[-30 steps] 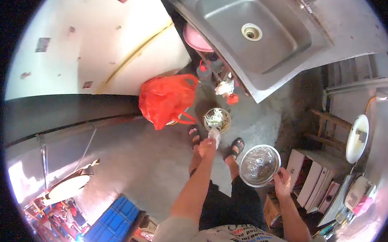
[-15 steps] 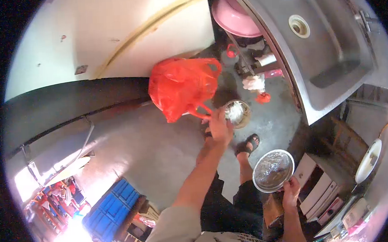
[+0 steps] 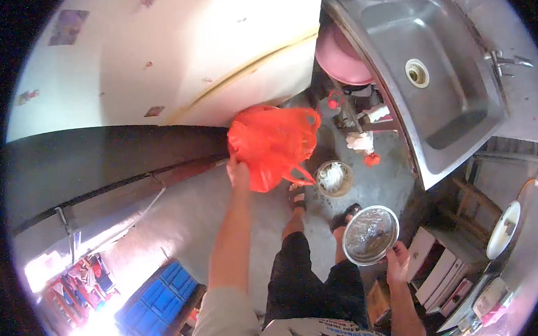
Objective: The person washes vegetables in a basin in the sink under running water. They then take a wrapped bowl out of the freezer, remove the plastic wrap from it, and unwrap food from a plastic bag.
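My left hand (image 3: 238,172) is at the near left edge of a red plastic bag (image 3: 274,141), its fingers closed on the film. The bag bulges beside the white cabinet, its loop handles lying to the right; its contents are hidden. In my right hand (image 3: 397,263) is the rim of a round metal bowl (image 3: 371,235), held level in front of my leg. Clear, shiny wrap seems to cover the bowl, and what lies inside is hard to make out.
A small basket (image 3: 334,178) with white plastic in it stands on the floor between bag and feet. The steel sink (image 3: 439,76) is at upper right, with a pink basin (image 3: 345,56) beneath it. Drawers (image 3: 444,268) stand at right, and a white cabinet (image 3: 215,44) at upper left.
My left hand has moved left, from near the bag's handle to its left edge. The view has shifted, and the bowl stays in my right hand.
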Action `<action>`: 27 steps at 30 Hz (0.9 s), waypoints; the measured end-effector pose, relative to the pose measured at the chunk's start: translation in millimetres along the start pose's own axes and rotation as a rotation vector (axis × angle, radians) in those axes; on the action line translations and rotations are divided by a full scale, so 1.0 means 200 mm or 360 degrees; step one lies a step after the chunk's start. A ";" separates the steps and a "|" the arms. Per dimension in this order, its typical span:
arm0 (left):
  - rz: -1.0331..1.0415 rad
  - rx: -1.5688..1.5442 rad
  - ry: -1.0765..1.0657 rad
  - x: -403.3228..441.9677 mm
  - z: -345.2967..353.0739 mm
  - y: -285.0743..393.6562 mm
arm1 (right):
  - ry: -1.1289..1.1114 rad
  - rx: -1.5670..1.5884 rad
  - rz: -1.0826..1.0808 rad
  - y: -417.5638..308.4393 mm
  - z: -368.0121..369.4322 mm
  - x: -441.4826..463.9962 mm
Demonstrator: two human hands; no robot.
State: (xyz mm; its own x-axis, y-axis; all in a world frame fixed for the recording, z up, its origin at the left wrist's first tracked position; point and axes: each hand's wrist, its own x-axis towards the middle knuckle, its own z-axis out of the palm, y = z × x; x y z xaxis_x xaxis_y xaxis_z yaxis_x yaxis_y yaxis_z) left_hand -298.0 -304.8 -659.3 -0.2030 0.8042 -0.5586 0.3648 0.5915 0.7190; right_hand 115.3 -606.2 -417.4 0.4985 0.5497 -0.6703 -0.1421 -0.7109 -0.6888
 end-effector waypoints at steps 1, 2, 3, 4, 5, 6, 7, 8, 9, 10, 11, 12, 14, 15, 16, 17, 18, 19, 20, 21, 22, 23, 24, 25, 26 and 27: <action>0.0034 -0.0178 0.0016 -0.04 -0.04 0.02 | -0.0035 -0.0011 -0.0002 -0.04 0.00 -0.01; 0.0069 -0.0355 0.0028 -0.08 -0.08 0.04 | -0.0033 -0.0001 -0.0023 -0.09 0.01 -0.03; 0.0059 -0.0949 -0.0161 -0.21 -0.13 0.17 | -0.0021 0.0051 -0.0017 -0.13 0.02 -0.06; 0.0075 -0.1248 -0.0266 -0.32 -0.17 0.29 | -0.0006 0.0104 -0.0012 -0.18 0.03 -0.08; 0.0072 -0.1545 -0.0379 -0.44 -0.21 0.42 | -0.0001 0.0116 -0.0037 -0.20 0.01 -0.09; 0.0065 -0.1637 -0.0475 -0.55 -0.25 0.54 | -0.0027 0.0062 -0.0063 -0.21 -0.01 -0.09; 0.0056 -0.1726 -0.0578 -0.65 -0.27 0.63 | -0.0049 0.0009 -0.0087 -0.23 -0.04 -0.10; 0.0078 -0.1731 -0.0600 -0.74 -0.29 0.72 | -0.0034 0.0020 -0.0111 -0.25 -0.06 -0.12; 0.0042 -0.1698 -0.0597 -0.83 -0.31 0.79 | -0.0032 0.0066 -0.0100 -0.28 -0.08 -0.14; 0.0039 -0.1684 -0.0613 -0.89 -0.30 0.83 | -0.0028 0.0112 -0.0093 -0.30 -0.11 -0.15; 0.0036 -0.1670 -0.0629 -0.95 -0.30 0.86 | -0.0006 0.0128 -0.0123 -0.34 -0.15 -0.17; 0.0119 -0.1386 -0.0613 -1.01 -0.29 0.89 | -0.0038 0.0137 -0.0154 -0.37 -0.19 -0.20; 0.0239 -0.1109 -0.0616 -1.11 -0.24 0.89 | -0.0046 0.0161 -0.0217 -0.43 -0.29 -0.24; 0.0302 -0.1052 -0.0634 -1.18 -0.20 0.91 | -0.0033 0.0170 -0.0221 -0.47 -0.33 -0.27; 0.0369 -0.0995 -0.0650 -1.23 -0.16 0.94 | -0.0020 0.0180 -0.0227 -0.49 -0.38 -0.29; 0.0408 -0.1000 -0.0674 -1.30 -0.12 0.96 | 0.0001 0.0198 -0.0262 -0.53 -0.44 -0.33; 0.0662 -0.0696 -0.0652 -1.43 -0.07 1.09 | 0.0004 0.0182 -0.0290 -0.56 -0.49 -0.35; 0.0911 -0.0386 -0.0618 -1.54 0.00 1.18 | 0.0010 0.0168 -0.0315 -0.57 -0.55 -0.37; 0.0952 -0.0384 -0.0638 -1.60 0.07 1.19 | 0.0034 0.0194 -0.0344 -0.56 -0.62 -0.39; 0.0990 -0.0405 -0.0683 -1.64 0.15 1.19 | 0.0036 0.0209 -0.0365 -0.53 -0.69 -0.38; 0.1028 -0.0426 -0.0730 -1.72 0.23 1.28 | 0.0038 0.0223 -0.0387 -0.51 -0.76 -0.39; 0.0945 -0.0509 -0.0812 -1.84 0.29 1.35 | 0.0063 0.0248 -0.0415 -0.51 -0.82 -0.40; 0.0973 -0.0503 -0.0832 -1.89 0.35 1.37 | 0.0100 0.0263 -0.0405 -0.52 -0.87 -0.44; 0.0896 -0.0634 -0.0979 -1.93 0.41 1.36 | 0.0130 0.0278 -0.0394 -0.51 -0.93 -0.45; 0.0808 -0.0761 -0.1122 -1.98 0.46 1.36 | 0.0140 0.0297 -0.0408 -0.49 -1.00 -0.45; 0.0754 -0.0872 -0.1219 -2.06 0.51 1.39 | 0.0157 0.0289 -0.0409 -0.47 -1.06 -0.45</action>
State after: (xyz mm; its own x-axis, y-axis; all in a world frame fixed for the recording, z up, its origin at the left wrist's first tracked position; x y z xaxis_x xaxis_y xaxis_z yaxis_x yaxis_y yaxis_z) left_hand -19.7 -477.0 -272.1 0.5509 0.8216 -0.1463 -0.2426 0.3254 0.9139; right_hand 265.8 -681.4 -233.9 0.6170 0.6494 -0.4445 -0.1468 -0.4599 -0.8757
